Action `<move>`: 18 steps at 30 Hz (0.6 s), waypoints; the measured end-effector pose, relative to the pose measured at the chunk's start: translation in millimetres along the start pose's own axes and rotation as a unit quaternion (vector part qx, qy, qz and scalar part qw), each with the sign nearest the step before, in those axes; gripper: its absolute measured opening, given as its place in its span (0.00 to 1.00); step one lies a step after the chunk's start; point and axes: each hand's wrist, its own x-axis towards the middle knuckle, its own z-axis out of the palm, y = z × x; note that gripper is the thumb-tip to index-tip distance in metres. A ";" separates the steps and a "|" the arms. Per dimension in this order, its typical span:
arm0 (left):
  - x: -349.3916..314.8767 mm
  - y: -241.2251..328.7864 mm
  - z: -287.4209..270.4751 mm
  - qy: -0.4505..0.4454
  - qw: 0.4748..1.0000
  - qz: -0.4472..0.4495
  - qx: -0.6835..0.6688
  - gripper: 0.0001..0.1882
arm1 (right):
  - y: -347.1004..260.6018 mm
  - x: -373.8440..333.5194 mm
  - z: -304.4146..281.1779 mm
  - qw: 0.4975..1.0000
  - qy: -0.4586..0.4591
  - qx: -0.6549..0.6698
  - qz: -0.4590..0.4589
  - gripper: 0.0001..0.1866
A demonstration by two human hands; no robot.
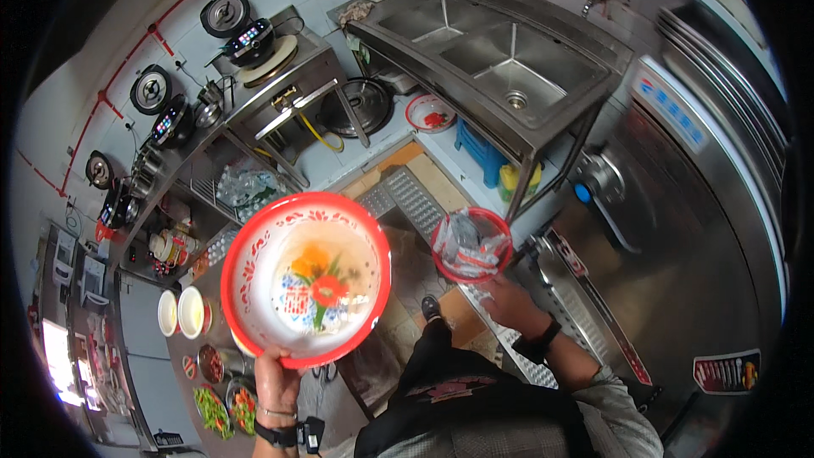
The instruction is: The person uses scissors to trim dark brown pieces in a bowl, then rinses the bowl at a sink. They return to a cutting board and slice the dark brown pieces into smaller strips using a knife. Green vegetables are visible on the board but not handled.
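Two hands are reaching forward: the left hand (275,383) is gripping the white, red-rimmed basin (301,284) at its near rim, while the right hand (509,305) is meeting the near rim of the red bin (471,245); whether its fingers are closing on it, I cannot tell. The basin is hanging in the air, apparently hiding the far right corner of the table (335,407). Tubs (195,312) are standing by the table's far left corner, and vegetables (210,411) are lying nearer, along its left edge. The basin is looking thin, stiff and fairly light, though its width is probably straining a one-handed hold. Its glossy coating is likely becoming slippery when wet. Opposite sides of the rim are offering the surest grip, thumbs inside, fingers beneath.
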 end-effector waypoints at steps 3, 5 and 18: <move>39.0 20.5 22.6 0.014 0.999 0.017 -0.044 0.21 | 13.3 107.6 -15.0 0.995 0.101 -0.012 -0.010 0.15; 82.8 23.1 10.5 -0.017 0.999 -0.012 -0.049 0.22 | 29.8 167.8 -35.8 0.975 0.195 -0.103 -0.029 0.15; 244.5 204.9 179.9 -0.033 0.996 0.084 -0.003 0.27 | 96.6 390.7 -134.4 0.876 0.262 -0.352 0.201 0.41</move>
